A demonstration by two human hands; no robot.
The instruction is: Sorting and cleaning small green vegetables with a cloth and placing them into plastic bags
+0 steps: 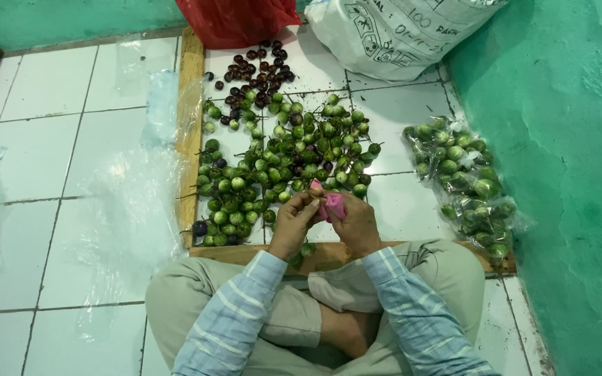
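I sit cross-legged on a white tiled floor. My left hand (292, 221) and my right hand (357, 224) meet in front of my knees, both pinching a small pink bundle (332, 204), which looks like plastic or bands. Just beyond my hands lies a spread pile of small round green eggplants (280, 163) with stems. A smaller heap of dark purple ones (258, 75) lies at the far end of that pile. One green eggplant (307, 248) rests below my left hand.
Clear bags filled with green eggplants (465, 181) lie by the green wall (566, 160) on the right. A wooden frame (190, 125) borders the pile. Clear plastic sheets (127, 202) lie left. A red bag (235, 21) and white sack (391, 31) stand at the back.
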